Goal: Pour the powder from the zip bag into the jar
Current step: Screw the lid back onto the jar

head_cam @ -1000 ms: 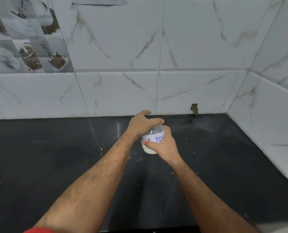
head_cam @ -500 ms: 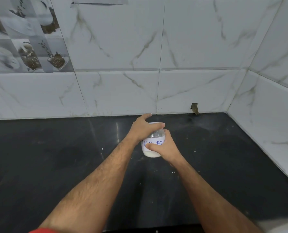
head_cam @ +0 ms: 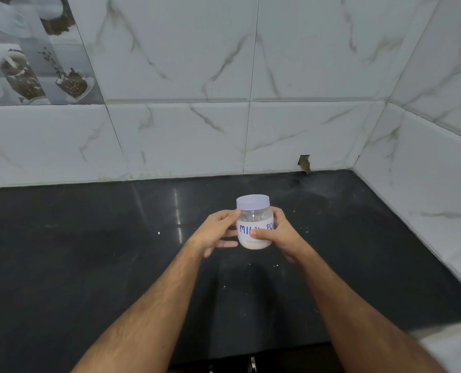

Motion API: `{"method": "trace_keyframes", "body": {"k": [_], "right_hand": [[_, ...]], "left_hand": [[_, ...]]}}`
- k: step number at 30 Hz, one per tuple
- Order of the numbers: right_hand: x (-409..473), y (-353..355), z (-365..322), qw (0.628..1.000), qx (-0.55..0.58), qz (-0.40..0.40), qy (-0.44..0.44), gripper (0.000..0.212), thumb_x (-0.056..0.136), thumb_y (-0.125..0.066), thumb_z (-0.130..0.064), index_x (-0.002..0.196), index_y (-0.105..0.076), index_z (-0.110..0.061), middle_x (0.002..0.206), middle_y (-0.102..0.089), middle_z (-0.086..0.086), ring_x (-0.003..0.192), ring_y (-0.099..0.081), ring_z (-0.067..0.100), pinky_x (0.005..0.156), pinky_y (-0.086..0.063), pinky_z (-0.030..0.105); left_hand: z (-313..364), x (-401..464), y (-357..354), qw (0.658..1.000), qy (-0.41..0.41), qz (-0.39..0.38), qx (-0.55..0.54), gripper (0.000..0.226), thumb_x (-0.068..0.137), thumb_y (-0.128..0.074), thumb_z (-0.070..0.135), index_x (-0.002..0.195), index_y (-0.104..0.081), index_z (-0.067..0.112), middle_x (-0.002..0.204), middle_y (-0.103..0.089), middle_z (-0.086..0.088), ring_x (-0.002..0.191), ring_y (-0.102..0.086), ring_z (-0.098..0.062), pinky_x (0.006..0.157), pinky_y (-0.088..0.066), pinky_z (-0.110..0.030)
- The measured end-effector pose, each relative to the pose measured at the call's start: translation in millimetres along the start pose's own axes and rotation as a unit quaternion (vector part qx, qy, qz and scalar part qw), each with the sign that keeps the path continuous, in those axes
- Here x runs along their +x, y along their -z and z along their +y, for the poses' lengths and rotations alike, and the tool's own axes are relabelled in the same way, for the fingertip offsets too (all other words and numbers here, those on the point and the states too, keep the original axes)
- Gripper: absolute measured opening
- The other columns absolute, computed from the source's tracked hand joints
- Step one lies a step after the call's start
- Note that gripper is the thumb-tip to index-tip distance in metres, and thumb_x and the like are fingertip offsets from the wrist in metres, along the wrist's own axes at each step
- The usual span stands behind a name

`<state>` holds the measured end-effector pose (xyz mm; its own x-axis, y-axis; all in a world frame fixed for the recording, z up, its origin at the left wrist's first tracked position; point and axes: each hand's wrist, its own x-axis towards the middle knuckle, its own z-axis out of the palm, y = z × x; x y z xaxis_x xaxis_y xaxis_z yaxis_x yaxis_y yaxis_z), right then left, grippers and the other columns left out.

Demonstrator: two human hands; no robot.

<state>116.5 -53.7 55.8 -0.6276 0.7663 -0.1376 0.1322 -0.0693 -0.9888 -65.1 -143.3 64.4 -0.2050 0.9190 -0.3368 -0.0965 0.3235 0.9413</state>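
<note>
A small clear jar [head_cam: 253, 239] with a pale lilac lid [head_cam: 253, 202] stands upright on the black counter [head_cam: 89, 265]. White powder fills its lower part, and a white label with blue handwriting wraps its middle. My right hand [head_cam: 280, 235] grips the jar's right side, thumb across the label. My left hand [head_cam: 215, 232] is at the jar's left side, its thumb touching just under the lid and the fingers loosely extended. No zip bag is in view.
White marble-pattern tiles form the back wall [head_cam: 250, 76] and the right wall [head_cam: 439, 170], meeting in a corner. A chipped hole [head_cam: 304, 163] sits at the back wall's base. Specks of powder dot the counter around the jar.
My left hand has come off the lid, where it lay before, and dropped to the jar's left side. The lid is now exposed. The right hand keeps its grip.
</note>
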Motion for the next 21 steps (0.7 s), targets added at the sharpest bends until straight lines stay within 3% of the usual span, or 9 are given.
{"method": "trace_keyframes", "body": {"k": [3,8,14,21], "right_hand": [[-3,7,13,0.998,-0.050,-0.003,-0.033,0.090,0.052,-0.091,-0.024,0.127,-0.042,-0.020,0.125,-0.062,0.003,0.111,-0.066,0.015,0.081,-0.056,0.025],[-2,25,30,0.994,-0.089,-0.008,-0.060,0.083,0.060,-0.089,-0.007,0.131,-0.047,-0.018,0.120,-0.066,0.000,0.107,-0.067,0.011,0.077,-0.056,0.020],[26,56,37,0.985,-0.157,-0.004,-0.067,0.080,0.064,-0.087,0.000,0.134,-0.052,-0.014,0.122,-0.067,0.001,0.112,-0.065,0.020,0.096,-0.054,0.039],[87,89,33,0.972,-0.228,-0.025,-0.047,0.079,0.064,-0.086,-0.002,0.134,-0.049,-0.014,0.123,-0.063,0.001,0.114,-0.061,0.023,0.096,-0.052,0.037]], "left_hand": [[-15,3,-3,1.000,0.007,-0.002,0.006,0.035,0.097,-0.057,0.047,0.122,-0.066,0.026,0.118,-0.075,0.005,0.108,-0.072,-0.016,0.086,-0.060,-0.037],[-35,9,-17,0.999,0.016,0.002,0.034,0.031,0.097,-0.059,0.043,0.125,-0.064,0.030,0.121,-0.072,0.007,0.109,-0.070,-0.011,0.086,-0.060,-0.034],[-29,37,-41,0.997,0.014,0.031,0.067,0.034,0.099,-0.059,0.036,0.131,-0.061,0.024,0.122,-0.070,0.000,0.110,-0.068,-0.014,0.088,-0.058,-0.037],[-12,85,-60,0.994,0.014,0.096,0.049,0.038,0.099,-0.060,0.029,0.135,-0.058,0.019,0.123,-0.069,-0.004,0.112,-0.066,-0.019,0.090,-0.056,-0.039]]}}
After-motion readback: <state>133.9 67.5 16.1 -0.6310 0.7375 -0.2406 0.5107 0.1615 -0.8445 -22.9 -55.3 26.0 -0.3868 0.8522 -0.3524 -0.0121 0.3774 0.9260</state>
